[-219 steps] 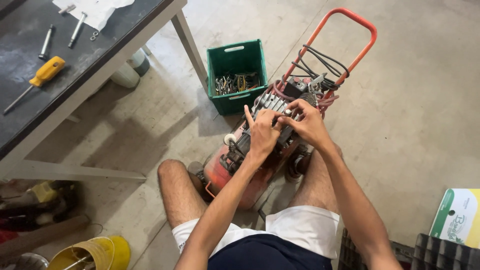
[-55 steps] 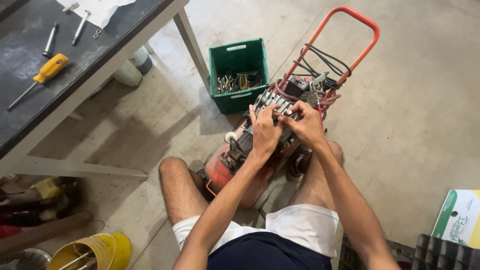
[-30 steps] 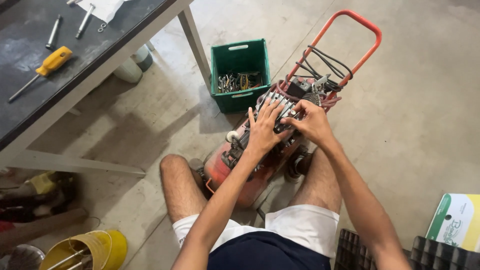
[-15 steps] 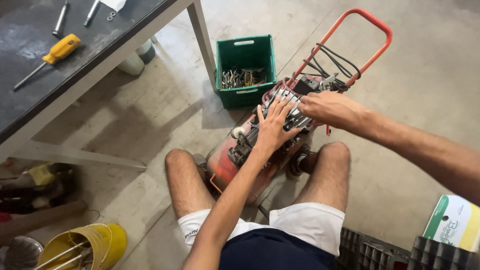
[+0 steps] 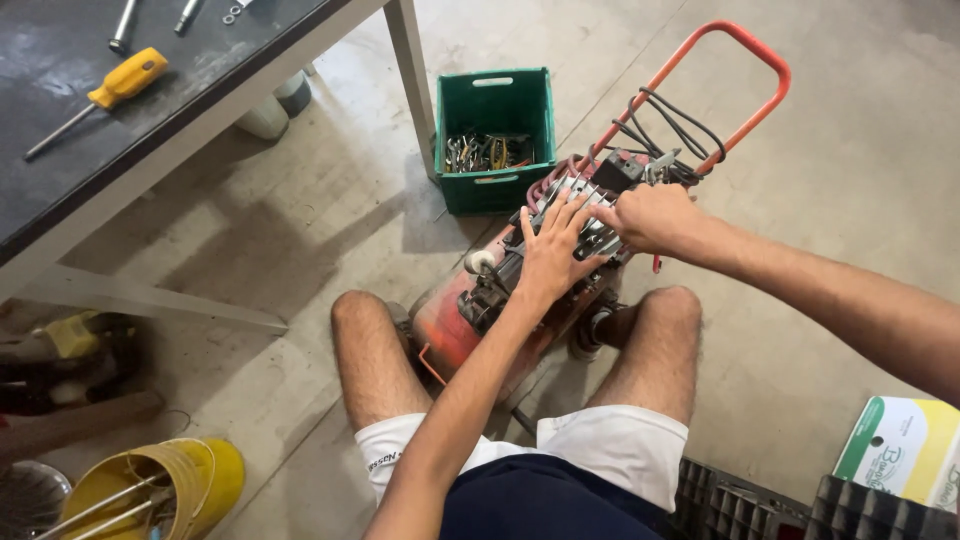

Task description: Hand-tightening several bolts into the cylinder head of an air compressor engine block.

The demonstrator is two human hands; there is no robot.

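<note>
Head view: compressor (image 5: pixel 480 300) long axis diagonal, handle (image 5: pixel 740 60) upper right.

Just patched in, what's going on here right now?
A person sits on the concrete floor with a red air compressor between their legs. The left hand lies flat, fingers spread, on its finned motor top; the right hand grips a part near the orange handle. A green crate of tools stands beside it, and a yellow screwdriver lies on the table.
</note>
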